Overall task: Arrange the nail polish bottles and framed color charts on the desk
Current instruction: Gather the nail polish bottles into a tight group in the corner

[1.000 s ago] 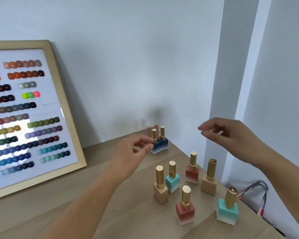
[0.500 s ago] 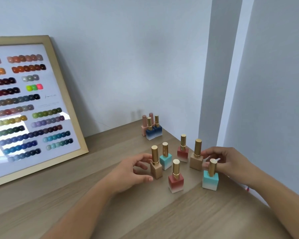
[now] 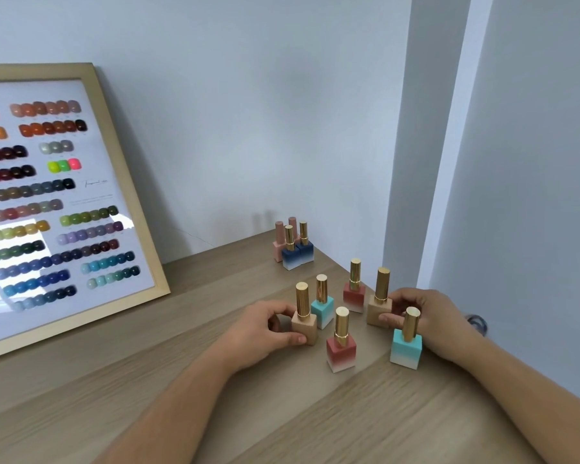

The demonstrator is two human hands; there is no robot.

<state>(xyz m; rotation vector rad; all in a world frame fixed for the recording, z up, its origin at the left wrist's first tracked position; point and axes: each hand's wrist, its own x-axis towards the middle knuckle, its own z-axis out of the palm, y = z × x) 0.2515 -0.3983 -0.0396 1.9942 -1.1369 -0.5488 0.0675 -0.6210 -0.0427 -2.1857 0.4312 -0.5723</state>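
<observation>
Several gold-capped nail polish bottles stand on the wooden desk (image 3: 315, 413). My left hand (image 3: 265, 329) grips the base of a beige bottle (image 3: 304, 324). My right hand (image 3: 426, 319) holds a second beige bottle (image 3: 379, 308) by its base. Between and around them stand a turquoise bottle (image 3: 322, 308), a red bottle (image 3: 354, 294), a nearer red bottle (image 3: 341, 348) and a nearer turquoise bottle (image 3: 406, 348), which partly hides my right fingers. A framed color chart (image 3: 91, 202) leans on the wall at left.
Two blue bottles (image 3: 297, 254) and two pink bottles (image 3: 279, 244) cluster at the desk's far corner by the wall. The desk's right edge runs diagonally just behind my right hand. A wall column (image 3: 426, 145) rises past that edge.
Both hands came down from mid-air to the bottle cluster. The left closed on the left beige bottle; the right shifted from the turquoise bottle's cap to the right beige bottle.
</observation>
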